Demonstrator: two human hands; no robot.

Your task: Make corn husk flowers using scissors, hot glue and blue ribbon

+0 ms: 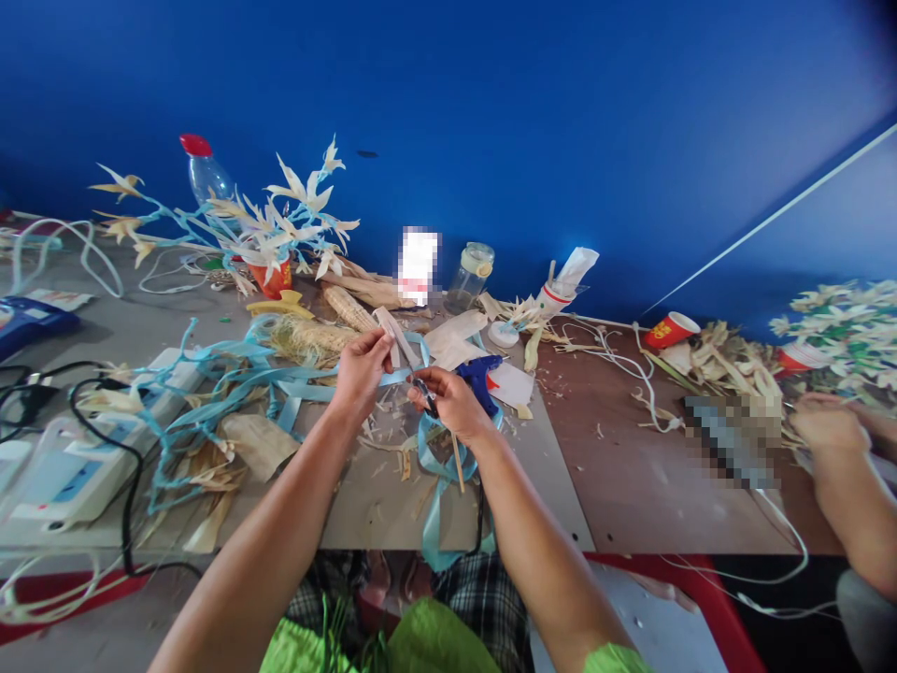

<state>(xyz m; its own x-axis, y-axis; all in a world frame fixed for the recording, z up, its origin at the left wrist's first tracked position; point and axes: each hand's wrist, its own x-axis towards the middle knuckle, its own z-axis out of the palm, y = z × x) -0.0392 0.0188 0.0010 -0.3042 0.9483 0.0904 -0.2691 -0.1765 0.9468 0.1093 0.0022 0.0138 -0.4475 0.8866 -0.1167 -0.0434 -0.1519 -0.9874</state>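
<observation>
My left hand [361, 369] is closed, pinching a light blue ribbon [294, 379] that runs left across the table into a loose tangle. My right hand [452, 402] is closed around a small dark tool near the ribbon, and a thin wooden stick [458, 463] hangs down from under it. More blue ribbon [433, 523] droops over the table's front edge below my right hand. A blue glue gun [480, 374] lies just behind my right hand.
Corn husks [336, 332] and husk flowers on blue stems in an orange cup [273, 276] lie behind. A jar [469, 276], a plastic bottle [206, 173], red paper cups [669, 329], white power strips [77, 467] and cables surround. Another person's hand [831, 425] rests at right.
</observation>
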